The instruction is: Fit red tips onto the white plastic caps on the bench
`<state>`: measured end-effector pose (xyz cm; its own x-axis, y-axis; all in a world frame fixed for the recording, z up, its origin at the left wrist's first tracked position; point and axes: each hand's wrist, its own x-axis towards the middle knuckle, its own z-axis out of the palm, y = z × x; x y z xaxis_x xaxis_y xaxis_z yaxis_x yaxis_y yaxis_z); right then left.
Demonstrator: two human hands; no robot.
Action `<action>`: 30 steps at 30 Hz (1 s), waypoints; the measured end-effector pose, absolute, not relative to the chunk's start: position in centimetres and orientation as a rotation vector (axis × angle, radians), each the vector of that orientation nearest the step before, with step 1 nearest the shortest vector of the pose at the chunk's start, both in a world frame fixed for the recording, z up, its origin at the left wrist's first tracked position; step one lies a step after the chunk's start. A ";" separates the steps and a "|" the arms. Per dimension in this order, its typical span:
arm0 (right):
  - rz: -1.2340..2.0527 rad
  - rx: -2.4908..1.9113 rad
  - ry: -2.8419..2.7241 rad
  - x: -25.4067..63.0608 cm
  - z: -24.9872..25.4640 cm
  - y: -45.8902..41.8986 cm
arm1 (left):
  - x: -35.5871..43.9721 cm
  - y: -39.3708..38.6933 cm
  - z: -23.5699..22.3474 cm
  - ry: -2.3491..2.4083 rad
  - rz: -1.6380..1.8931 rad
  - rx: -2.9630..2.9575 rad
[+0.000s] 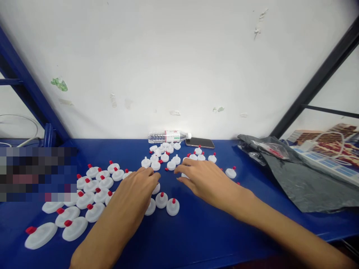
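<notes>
Across a blue bench (pixel 196 239), a person's bare forearms come in from the lower corners, wrists bent, backs of the hands up. The hands seem to be handling small parts at the middle. Nearest, around 11 to 12 o'clock, three round white caps with red tips (pixel 173 207) sit apart from the larger groups, two of them showing their tips clearly. Just past them at 11 o'clock, the left hand (pixel 141 186) is curled inward; its fingertips are hidden, so I cannot tell whether it grips anything. From 9 to 11 o'clock spreads a large group of red-tipped caps (pixel 74 228). Toward 1 o'clock, the right hand (pixel 200 177) reaches inward, thumb and forefinger slightly parted beside a partly hidden white cap (pixel 184 175); whether it is gripped, I cannot tell. More red-tipped caps lie beyond its knuckles. Farther, near 12 o'clock, are plain white caps (pixel 155 166) and loose red pieces (pixel 160 161). A dark plastic bag (pixel 297 179) lies at 2 o'clock. Farthest, a clear bottle (pixel 172 136) and a phone (pixel 200 142) lie by the wall (pixel 179 67).
</notes>
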<state>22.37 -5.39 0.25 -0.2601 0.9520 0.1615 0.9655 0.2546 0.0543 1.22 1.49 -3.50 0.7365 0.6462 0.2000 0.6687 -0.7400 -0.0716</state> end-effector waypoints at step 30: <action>1.347 -1.093 -1.407 21.9 -0.2 -4.2 | 2.0 -0.9 -0.3 -1.119 -1.437 -2.765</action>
